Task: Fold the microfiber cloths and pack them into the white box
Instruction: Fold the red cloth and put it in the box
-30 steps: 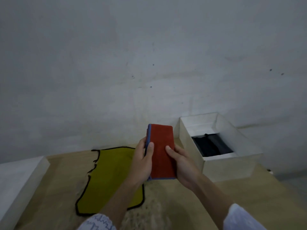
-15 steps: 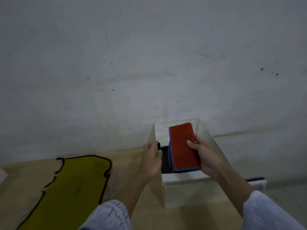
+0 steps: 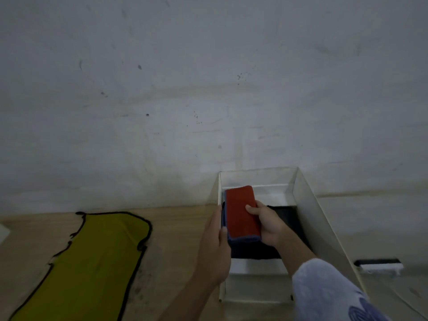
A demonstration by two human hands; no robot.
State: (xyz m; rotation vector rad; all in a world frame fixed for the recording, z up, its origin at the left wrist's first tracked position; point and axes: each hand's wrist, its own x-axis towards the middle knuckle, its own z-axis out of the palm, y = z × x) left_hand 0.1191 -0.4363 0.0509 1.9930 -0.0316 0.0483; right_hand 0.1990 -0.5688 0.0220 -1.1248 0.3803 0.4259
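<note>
A folded red cloth (image 3: 240,214) with a blue edge is held inside the white box (image 3: 322,218), against its left wall. My right hand (image 3: 268,224) grips the cloth's right side, thumb on its red face. My left hand (image 3: 214,246) presses the cloth's left edge at the box's left wall. A dark folded cloth (image 3: 284,230) lies on the box floor under and to the right of the red one. A yellow cloth (image 3: 92,262) with black trim lies spread flat on the wooden table (image 3: 180,239) at the left.
The box stands against a white wall (image 3: 208,89) at the table's back right. A small black-and-white object (image 3: 378,265) lies to the right of the box. A white corner shows at the far left edge.
Both hands carried the red cloth from above the table to the right and down into the box. The left hand came back onto the cloth's left edge. The view swung right.
</note>
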